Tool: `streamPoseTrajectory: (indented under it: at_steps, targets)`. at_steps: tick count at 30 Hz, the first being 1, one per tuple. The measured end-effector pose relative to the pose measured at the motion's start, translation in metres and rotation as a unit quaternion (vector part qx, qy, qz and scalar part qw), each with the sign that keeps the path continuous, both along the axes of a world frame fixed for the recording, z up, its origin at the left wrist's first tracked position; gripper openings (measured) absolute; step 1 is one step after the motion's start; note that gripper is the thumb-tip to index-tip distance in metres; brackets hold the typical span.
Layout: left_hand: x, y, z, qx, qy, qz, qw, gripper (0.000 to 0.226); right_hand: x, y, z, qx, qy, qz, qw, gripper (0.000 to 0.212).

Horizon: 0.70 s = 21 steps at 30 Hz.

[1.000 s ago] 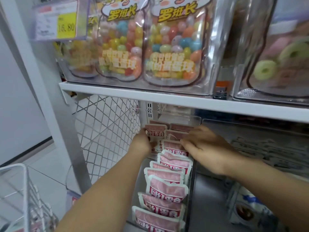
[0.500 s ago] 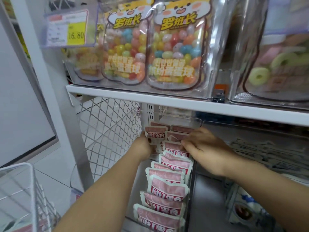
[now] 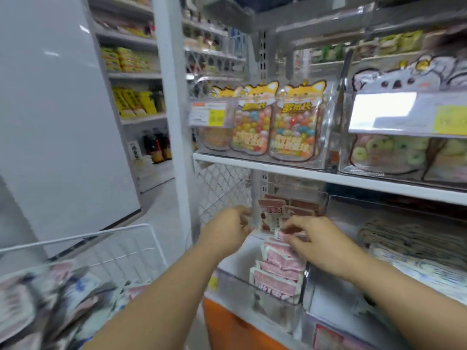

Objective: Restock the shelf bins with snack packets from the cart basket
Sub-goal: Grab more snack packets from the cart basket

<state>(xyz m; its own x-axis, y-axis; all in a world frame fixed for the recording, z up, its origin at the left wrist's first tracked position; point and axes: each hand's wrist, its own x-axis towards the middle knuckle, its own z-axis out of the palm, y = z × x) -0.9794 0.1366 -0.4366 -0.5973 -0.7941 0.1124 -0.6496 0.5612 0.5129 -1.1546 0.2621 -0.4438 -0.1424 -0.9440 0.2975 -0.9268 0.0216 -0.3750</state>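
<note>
A row of pink snack packets (image 3: 278,276) stands in a clear shelf bin (image 3: 242,286) under the white shelf. My left hand (image 3: 225,231) reaches to the left side of the row's far end, and its fingers hold an upright packet (image 3: 267,218) there. From the right, my right hand (image 3: 313,241) comes over the row, with thumb and fingers pinching the top of a pink packet (image 3: 290,232). The white wire cart basket (image 3: 121,238) sits at lower left, with several blurred packets (image 3: 38,304) inside. The whole view is motion-blurred.
Candy pouches in clear boxes (image 3: 290,132) fill the shelf above, with a price tag (image 3: 209,114) in front. A wire mesh panel (image 3: 219,188) closes the bin's left side. Another bin with pale packets (image 3: 404,246) lies to the right. An aisle with stocked shelves (image 3: 134,97) runs at left.
The view has pulled back and tilted up, now showing the cart basket and the upper shelves. Both hands stay at the far end of the packet row.
</note>
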Motion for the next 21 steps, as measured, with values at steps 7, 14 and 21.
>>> streamPoseTrajectory:
  at_steps: [7, 14, 21]
  targets:
    - [0.158, 0.052, 0.043, -0.037, -0.006, 0.074, 0.997, 0.032, 0.098, -0.005, 0.023, 0.001, -0.049, 0.110, 0.993, 0.013]
    - [0.287, 0.074, 0.033, -0.046, -0.051, 0.204, 0.977, 0.032, 0.201, -0.036, 0.022, 0.074, -0.045, 0.238, 0.968, 0.018]
    - [0.313, 0.084, 0.004, -0.002, -0.040, 0.241, 0.970, 0.027, 0.253, -0.089, -0.008, 0.224, 0.108, 0.253, 0.935, 0.040]
